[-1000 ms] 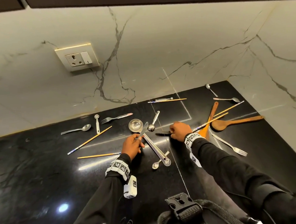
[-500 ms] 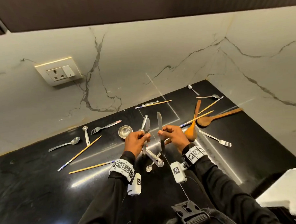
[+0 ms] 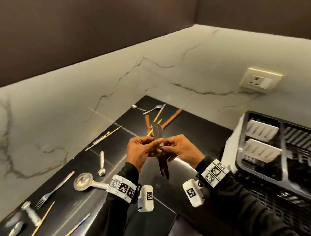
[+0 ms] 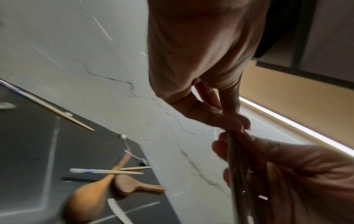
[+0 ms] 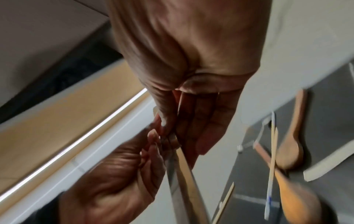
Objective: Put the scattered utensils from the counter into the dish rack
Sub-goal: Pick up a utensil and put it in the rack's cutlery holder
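Two steel table knives (image 3: pixel 157 131) are held side by side above the black counter (image 3: pixel 196 130), blades up and dark handles hanging down. My left hand (image 3: pixel 153 145) and right hand (image 3: pixel 167 144) meet at mid-blade and both pinch the pair. The left wrist view shows my left fingertips (image 4: pixel 232 121) on the knives (image 4: pixel 236 174); the right wrist view shows my right fingers (image 5: pixel 203 121) against them (image 5: pixel 182 181). The black dish rack (image 3: pixel 243 160) with white cutlery holders (image 3: pixel 261 132) stands to the right of my hands.
Wooden spoons (image 3: pixel 171 118), chopsticks (image 3: pixel 107 135) and small spoons (image 3: pixel 155 108) lie toward the far corner. A metal spoon (image 3: pixel 101 164), a round scoop (image 3: pixel 83 181), a fork (image 3: pixel 47 195) and more chopsticks lie at left. Marble walls enclose the counter's corner.
Each hand lifted a knife off the counter, then the hands came together and joined the two knives. The view swung right, bringing the dish rack into sight.
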